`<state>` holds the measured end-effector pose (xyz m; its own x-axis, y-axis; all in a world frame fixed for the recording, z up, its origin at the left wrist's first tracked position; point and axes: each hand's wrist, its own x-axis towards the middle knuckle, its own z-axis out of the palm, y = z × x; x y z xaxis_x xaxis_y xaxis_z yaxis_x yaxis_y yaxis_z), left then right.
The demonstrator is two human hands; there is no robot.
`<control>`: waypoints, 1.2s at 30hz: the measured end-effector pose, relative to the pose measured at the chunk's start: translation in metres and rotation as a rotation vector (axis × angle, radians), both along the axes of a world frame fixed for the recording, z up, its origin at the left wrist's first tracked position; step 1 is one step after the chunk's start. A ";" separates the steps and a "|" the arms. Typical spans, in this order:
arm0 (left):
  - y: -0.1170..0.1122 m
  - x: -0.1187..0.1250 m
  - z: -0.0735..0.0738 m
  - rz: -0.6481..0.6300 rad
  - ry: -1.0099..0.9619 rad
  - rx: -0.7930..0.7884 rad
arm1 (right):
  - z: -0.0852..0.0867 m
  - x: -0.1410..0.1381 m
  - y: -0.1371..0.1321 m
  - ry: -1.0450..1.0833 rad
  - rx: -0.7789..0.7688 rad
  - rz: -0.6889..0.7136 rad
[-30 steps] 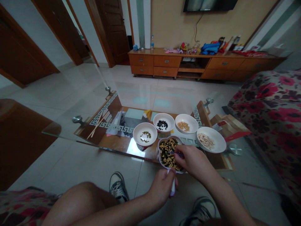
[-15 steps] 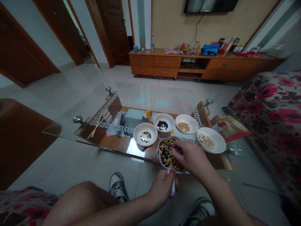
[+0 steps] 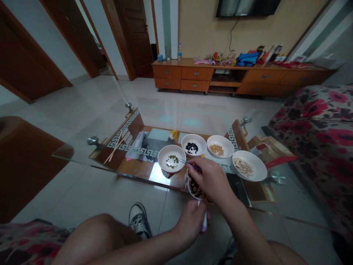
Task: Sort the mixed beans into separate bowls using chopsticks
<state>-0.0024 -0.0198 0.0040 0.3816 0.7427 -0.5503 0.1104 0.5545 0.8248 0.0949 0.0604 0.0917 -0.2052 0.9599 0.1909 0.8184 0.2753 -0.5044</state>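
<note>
Centrally, the left hand [image 3: 190,221] wraps closed around the pale handle [image 3: 204,224] of a lobed white dish [image 3: 188,184]; the right hand [image 3: 209,180] pinches a thin pick [image 3: 190,165] between thumb and fingers, its tip reaching over a white bowl of green seeds [image 3: 168,159]; whether the tip carries anything is too small to tell. Mixed beans [image 3: 196,189] fill the dish, mostly hidden behind the right hand; the dish sits at the near edge of the glass worktop [image 3: 127,176] and appears to overhang it, though contact with the glass cannot be told. Likely risks: a tilt of the handle could tip beans over the low rim; a slip of the pick against the bowl could flick seeds out or nudge the bowl; either spill would reach the floor tiles [image 3: 96,195] just below the edge. Room is tight to the far side, where a bowl of black beans [image 3: 193,148] and a bowl of yellow beans [image 3: 217,149] stand just beyond; a bowl of pale flakes [image 3: 249,165] lies to the right; open glass remains left of the green seeds; the knee [image 3: 93,239] limits space below the hands.
</note>
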 end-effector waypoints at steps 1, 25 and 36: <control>0.000 0.000 0.000 0.001 0.003 -0.004 | -0.001 0.001 0.000 0.007 0.004 0.001; 0.000 -0.002 -0.002 -0.016 0.031 -0.004 | -0.004 0.051 -0.020 -0.214 -0.238 -0.073; -0.001 -0.002 -0.002 -0.017 0.021 0.004 | -0.005 0.044 -0.023 -0.191 -0.335 -0.009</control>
